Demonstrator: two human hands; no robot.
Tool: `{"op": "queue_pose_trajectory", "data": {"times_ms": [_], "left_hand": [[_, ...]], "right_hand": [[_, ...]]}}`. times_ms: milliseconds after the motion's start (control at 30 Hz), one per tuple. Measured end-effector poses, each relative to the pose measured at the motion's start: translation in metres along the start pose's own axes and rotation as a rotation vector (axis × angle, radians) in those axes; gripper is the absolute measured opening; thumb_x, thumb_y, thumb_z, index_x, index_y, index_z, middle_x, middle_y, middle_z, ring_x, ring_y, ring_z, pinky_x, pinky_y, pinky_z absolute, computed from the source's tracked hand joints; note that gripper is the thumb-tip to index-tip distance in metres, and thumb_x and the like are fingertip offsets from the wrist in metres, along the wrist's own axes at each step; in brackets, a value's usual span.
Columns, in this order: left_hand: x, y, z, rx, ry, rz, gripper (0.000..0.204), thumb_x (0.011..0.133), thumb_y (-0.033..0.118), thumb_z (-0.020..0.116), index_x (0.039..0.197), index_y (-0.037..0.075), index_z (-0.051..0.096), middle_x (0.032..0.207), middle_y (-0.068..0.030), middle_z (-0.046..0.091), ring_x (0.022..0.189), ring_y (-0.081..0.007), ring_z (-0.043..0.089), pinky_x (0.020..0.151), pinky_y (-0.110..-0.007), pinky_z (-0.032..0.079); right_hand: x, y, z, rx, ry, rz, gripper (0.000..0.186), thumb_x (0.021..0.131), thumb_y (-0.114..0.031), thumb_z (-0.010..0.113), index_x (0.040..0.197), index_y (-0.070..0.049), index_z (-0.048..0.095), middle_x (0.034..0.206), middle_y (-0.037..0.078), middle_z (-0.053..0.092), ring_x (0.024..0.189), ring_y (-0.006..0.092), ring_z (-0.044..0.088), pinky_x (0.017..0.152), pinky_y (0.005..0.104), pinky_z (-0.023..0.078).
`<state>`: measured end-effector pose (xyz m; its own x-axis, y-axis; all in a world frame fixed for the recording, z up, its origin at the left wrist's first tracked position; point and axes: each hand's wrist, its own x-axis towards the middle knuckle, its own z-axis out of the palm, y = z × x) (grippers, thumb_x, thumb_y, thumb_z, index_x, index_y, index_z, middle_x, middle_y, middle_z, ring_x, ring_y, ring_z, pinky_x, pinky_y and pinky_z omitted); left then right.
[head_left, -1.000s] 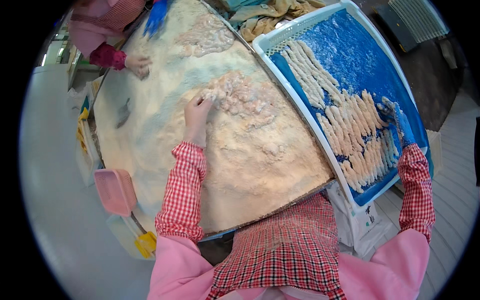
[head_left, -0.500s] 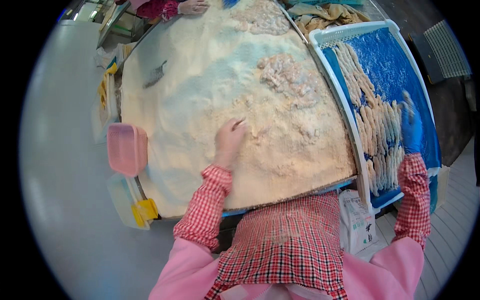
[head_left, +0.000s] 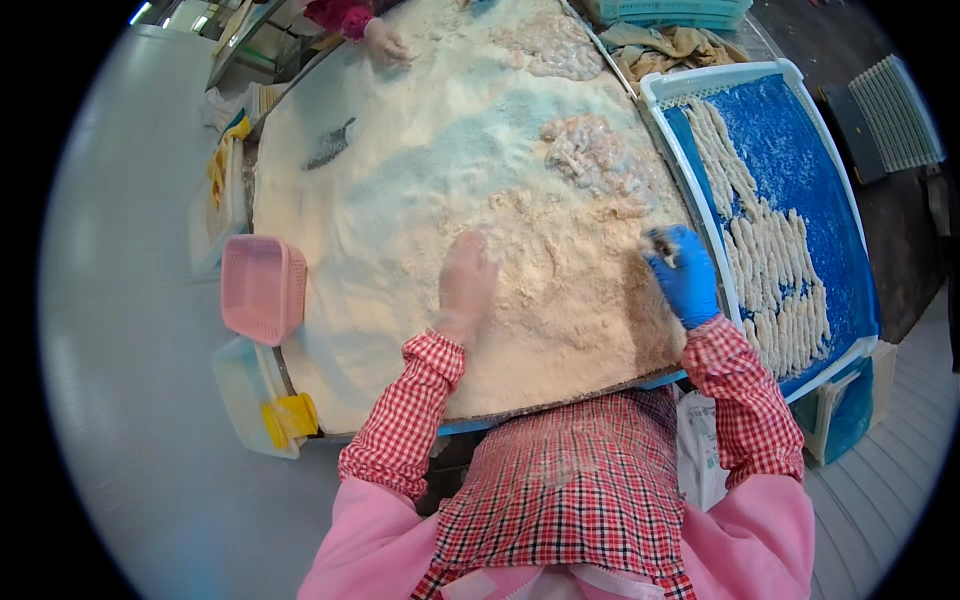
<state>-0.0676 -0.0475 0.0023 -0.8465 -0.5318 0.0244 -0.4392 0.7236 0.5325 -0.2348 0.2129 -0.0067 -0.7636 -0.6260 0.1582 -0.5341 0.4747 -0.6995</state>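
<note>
My left hand (head_left: 468,282) is low over the flour-like powder (head_left: 370,290) that covers the table, and motion smears its fingers. In a blue glove, my right hand (head_left: 686,278) is above the table's right part, near the tray. Its fingers are curled together and their tips are caked with pale powder; what they hold, if anything, does not show. A heap of raw, pinkish meat strips (head_left: 595,155) lies beyond my hands. Coated strips (head_left: 770,275) lie side by side in rows on the blue sheet (head_left: 800,130) inside the white tray (head_left: 722,262).
A pink basket (head_left: 262,290) stands at the table's left edge, by a clear bin with a yellow piece (head_left: 290,418). A grey, powder-dusted scoop-like thing (head_left: 329,145) lies in the powder. Another person's hand (head_left: 386,42) is at the far side. Cloths (head_left: 670,48) lie behind the tray.
My right hand has moved left, from the strips in the tray to above the powder. My left hand stays over nearly the same spot. The other person's hand has come further over the table.
</note>
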Motion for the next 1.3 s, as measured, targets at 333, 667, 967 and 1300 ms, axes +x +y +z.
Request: {"op": "queue_pose_trajectory", "data": {"times_ms": [333,667,967,1300], "left_hand": [[-0.036,0.032,0.055,-0.096,-0.159,-0.211,0.037,0.084,0.028,0.065,0.108,-0.001,0.064,0.093,-0.0141,0.066,0.087,-0.0312,0.063,0.079,-0.040,0.051],[-0.041,0.093,0.036,-0.267,0.062,0.188,0.026,0.081,0.006,0.068,0.107,0.006,0.068,0.087,-0.0124,0.064,0.080,-0.0234,0.062,0.075,-0.030,0.050],[-0.050,0.096,0.053,-0.321,0.052,0.094,0.029,0.072,0.002,0.068,0.100,0.006,0.068,0.100,-0.0131,0.060,0.091,-0.0283,0.061,0.076,-0.034,0.050],[-0.054,0.117,0.071,-0.402,0.165,0.330,0.046,0.092,0.024,0.045,0.132,0.000,0.051,0.138,-0.0195,0.046,0.136,-0.0318,0.033,0.114,-0.043,0.017]], "right_hand": [[0.007,-0.023,0.006,1.645,-0.172,0.759,0.024,0.094,-0.025,0.059,0.108,-0.006,0.059,0.099,0.004,0.062,0.095,0.0180,0.061,0.082,0.0313,0.051],[-0.028,-0.032,0.075,2.105,-0.001,0.859,0.036,0.098,-0.021,0.051,0.128,-0.002,0.049,0.121,0.019,0.058,0.108,0.0259,0.059,0.094,0.0376,0.050],[-0.024,-0.056,0.062,2.290,0.089,0.747,0.046,0.100,-0.028,0.044,0.139,-0.004,0.038,0.134,0.017,0.050,0.119,0.0293,0.052,0.094,0.0435,0.049],[-0.053,-0.077,0.099,1.753,0.052,0.626,0.051,0.101,-0.031,0.042,0.144,-0.004,0.033,0.141,0.008,0.046,0.125,0.0183,0.046,0.108,0.0319,0.034]]}}
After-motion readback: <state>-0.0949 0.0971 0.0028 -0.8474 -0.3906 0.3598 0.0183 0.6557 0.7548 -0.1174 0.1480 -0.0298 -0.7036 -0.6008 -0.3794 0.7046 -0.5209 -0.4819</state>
